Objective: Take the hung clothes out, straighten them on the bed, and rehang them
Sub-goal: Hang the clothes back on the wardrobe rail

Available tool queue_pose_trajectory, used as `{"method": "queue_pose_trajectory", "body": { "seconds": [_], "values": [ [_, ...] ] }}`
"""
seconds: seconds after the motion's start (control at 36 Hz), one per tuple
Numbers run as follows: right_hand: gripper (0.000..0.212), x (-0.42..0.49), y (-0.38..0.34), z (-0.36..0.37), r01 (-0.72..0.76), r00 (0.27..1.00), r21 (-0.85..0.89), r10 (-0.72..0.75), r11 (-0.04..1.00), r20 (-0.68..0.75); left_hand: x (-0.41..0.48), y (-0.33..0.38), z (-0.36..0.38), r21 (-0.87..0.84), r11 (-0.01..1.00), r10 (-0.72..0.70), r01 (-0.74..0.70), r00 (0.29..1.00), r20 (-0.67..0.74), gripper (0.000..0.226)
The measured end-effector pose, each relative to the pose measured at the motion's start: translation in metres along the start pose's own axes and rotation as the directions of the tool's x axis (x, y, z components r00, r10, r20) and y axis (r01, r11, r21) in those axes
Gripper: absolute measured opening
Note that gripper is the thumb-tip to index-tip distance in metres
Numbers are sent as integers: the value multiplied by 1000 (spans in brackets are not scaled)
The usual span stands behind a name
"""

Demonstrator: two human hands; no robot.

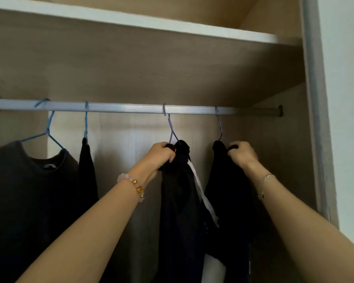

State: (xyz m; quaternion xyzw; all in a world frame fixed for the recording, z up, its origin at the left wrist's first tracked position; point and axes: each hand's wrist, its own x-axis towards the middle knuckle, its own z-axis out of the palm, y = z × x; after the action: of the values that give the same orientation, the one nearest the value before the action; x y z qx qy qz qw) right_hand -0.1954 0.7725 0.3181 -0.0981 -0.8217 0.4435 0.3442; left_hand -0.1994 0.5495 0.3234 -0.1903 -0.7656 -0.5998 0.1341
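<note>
Several dark garments hang from a silver rail (131,108) inside a wardrobe. My left hand (161,155) grips the shoulder of a dark garment with a white strip (180,193), which hangs on a purple hanger (171,129). My right hand (242,153) grips the top of a black garment (229,190) on a second purple hanger (220,123) further right. Both hanger hooks sit on the rail. At the left, a dark grey T-shirt (18,190) hangs on a blue hanger (47,129), and beside it a narrow black garment (87,170) hangs on another blue hanger (85,123).
A white shelf (151,23) runs above the rail. The wardrobe's right side panel (315,119) stands close to my right hand, with a white wall (347,99) beyond it. The beige back panel (121,150) shows between the garments.
</note>
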Motion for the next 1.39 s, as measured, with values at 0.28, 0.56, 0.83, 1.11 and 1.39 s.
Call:
{"method": "queue_pose_trajectory", "body": {
  "seconds": [0.28,0.56,0.83,1.11,1.39],
  "values": [
    [40,-13,-4,1,24,1000,-111,-26,993,-13,2,-9,-4,-23,999,35,-35,999,8,52],
    [44,-68,-82,23,463,827,-278,-523,842,-207,-27,11,-62,563,752,510,-341,843,-170,38],
    [65,-85,-156,95,439,886,43,-441,897,144,-51,26,-168,873,474,376,117,869,-321,47],
    [72,-77,-115,130,169,895,43,-172,985,411,-52,-21,-228,576,799,-85,172,981,-176,5],
    [49,-80,-119,121,77,886,290,-199,954,419,-33,-33,-174,696,718,177,-4,968,-178,36]
  ]
}}
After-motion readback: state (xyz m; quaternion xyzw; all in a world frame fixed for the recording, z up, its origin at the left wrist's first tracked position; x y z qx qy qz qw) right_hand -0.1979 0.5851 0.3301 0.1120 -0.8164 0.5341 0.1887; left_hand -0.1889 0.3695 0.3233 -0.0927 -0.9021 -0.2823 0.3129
